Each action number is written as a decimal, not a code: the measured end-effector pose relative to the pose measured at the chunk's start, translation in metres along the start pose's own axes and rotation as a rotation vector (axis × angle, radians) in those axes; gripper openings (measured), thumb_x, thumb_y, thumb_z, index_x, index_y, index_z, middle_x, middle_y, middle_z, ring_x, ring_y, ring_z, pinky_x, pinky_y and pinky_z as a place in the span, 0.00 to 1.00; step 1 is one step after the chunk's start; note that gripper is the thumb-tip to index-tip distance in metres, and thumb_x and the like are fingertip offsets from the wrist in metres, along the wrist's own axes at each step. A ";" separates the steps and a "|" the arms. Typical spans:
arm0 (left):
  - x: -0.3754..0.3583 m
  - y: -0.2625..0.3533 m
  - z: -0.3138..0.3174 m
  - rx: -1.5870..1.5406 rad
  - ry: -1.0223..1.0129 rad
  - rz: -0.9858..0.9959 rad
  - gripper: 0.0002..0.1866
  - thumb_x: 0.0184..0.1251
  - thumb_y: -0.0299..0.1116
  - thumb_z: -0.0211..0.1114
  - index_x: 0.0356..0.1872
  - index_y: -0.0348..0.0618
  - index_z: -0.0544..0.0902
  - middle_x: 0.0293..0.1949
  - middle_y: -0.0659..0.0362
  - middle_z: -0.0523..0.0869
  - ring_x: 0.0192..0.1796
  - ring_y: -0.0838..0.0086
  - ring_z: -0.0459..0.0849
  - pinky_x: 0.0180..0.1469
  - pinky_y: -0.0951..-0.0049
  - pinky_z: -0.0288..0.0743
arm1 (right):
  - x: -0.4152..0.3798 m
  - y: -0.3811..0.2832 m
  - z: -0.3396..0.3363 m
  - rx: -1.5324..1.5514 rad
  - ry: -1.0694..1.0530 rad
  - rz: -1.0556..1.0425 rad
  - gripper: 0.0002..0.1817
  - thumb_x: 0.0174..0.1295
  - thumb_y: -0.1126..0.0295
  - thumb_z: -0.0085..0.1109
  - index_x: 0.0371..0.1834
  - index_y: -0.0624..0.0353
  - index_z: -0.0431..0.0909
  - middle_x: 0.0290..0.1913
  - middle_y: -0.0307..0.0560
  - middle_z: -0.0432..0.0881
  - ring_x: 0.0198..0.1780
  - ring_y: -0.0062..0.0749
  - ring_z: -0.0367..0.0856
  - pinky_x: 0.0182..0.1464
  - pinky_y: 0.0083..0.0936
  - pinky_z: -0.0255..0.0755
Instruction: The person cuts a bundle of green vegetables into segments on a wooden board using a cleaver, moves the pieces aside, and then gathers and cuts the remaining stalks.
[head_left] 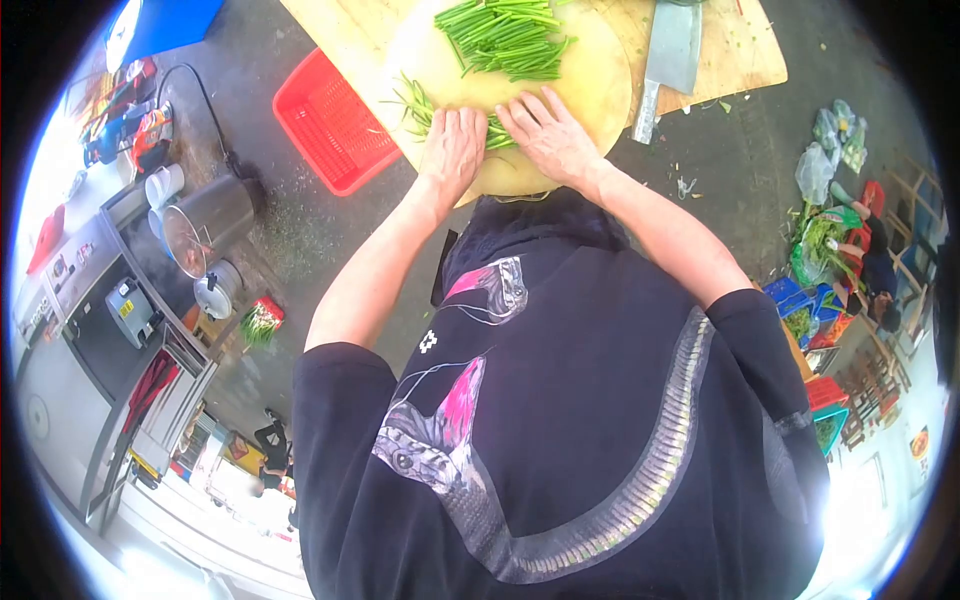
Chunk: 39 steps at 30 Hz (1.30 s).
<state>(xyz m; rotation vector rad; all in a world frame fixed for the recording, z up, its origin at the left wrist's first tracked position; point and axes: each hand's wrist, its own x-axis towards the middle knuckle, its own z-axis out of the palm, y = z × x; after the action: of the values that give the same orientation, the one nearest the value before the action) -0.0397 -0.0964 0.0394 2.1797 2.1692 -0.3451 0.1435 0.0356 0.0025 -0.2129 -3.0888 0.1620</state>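
On a round cutting board (590, 90), my left hand (455, 150) is closed over a small bunch of thin green stalks (496, 132). Loose tips of that bunch stick out to the left of the hand. My right hand (548, 135) lies at the bunch's other end, its fingers stretched out and apart, touching the stalks. Beyond both hands rests a larger pile of cut green stalks (510, 38). A cleaver (674, 48) lies to the right of the board, its handle pointing toward me over the table's edge.
The board sits on a wooden table (740, 55). A red plastic basket (335, 125) is on the floor at left, with a large metal pot (215, 222) further left. On the right are plastic bags (825, 150), leafy greens (822, 245) and a crouching person (878, 255).
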 end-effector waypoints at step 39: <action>0.005 -0.019 0.014 0.012 -0.220 0.000 0.06 0.79 0.38 0.60 0.45 0.49 0.79 0.31 0.56 0.92 0.37 0.61 0.94 0.53 0.55 0.80 | 0.013 -0.006 -0.003 0.076 -0.046 0.044 0.39 0.72 0.65 0.59 0.87 0.59 0.64 0.78 0.49 0.73 0.84 0.47 0.65 0.89 0.61 0.50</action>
<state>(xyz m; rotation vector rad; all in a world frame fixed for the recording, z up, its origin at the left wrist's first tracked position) -0.0599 -0.0934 0.0275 2.0377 2.0540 -0.5702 0.1297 0.0321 0.0068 -0.2785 -3.1172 0.2886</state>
